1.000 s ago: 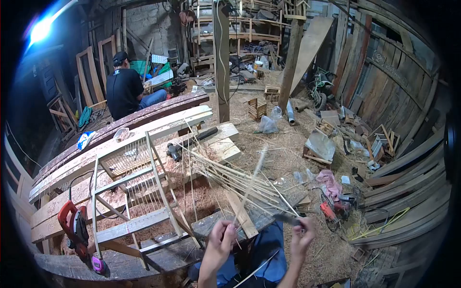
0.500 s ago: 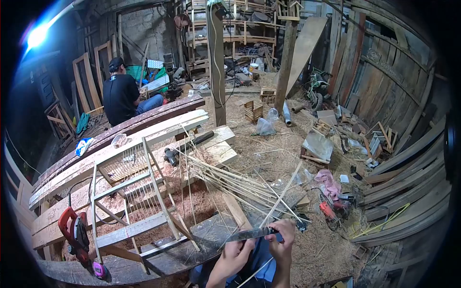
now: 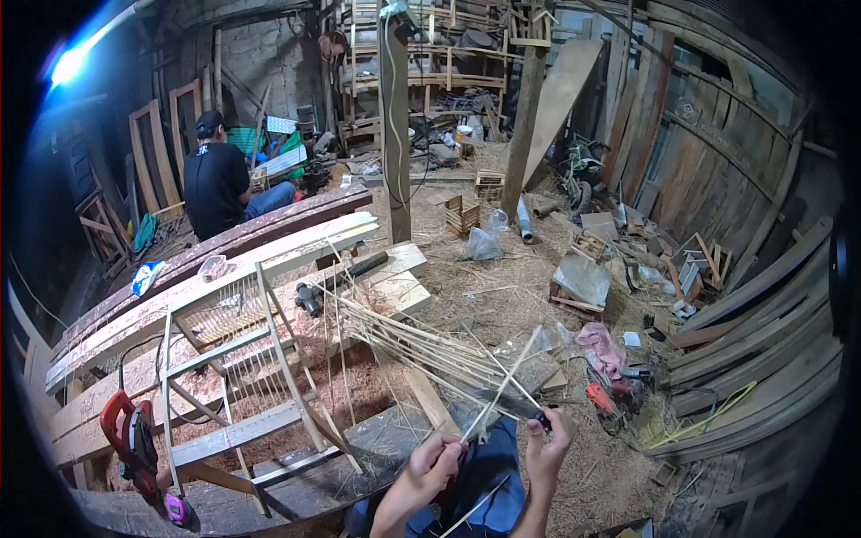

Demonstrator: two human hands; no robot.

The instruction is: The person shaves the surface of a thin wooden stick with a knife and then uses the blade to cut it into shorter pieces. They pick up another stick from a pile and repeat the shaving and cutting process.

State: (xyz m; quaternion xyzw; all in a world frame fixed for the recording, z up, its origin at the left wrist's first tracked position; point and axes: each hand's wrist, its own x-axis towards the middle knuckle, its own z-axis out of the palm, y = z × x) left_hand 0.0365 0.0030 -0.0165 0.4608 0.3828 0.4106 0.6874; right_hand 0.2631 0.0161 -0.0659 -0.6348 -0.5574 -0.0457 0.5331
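Observation:
My right hand [image 3: 549,446] is closed around the handle of a knife [image 3: 511,405], its dark blade pointing left across a thin wooden strip. Pinched in the fingers of my left hand [image 3: 433,466] is the lower part of that pale strip [image 3: 523,356], which slants up and to the right. A small curl of wood shows near the strip's lower part. Just beyond my hands, a bundle of thin strips [image 3: 421,345] lies across the bench. To the left leans a wooden frame [image 3: 235,436] strung with thin rods.
A red power planer [image 3: 134,439] and a purple tape measure [image 3: 177,511] are at the bench's left end. A hammer [image 3: 309,300] lies on the boards. Red power tools [image 3: 605,403] sit on the shaving-covered floor at right. Another person [image 3: 215,184] sits at back left.
The knife has moved from above my left hand outward along the strip. My hands have drawn further apart, and the view has shifted slightly.

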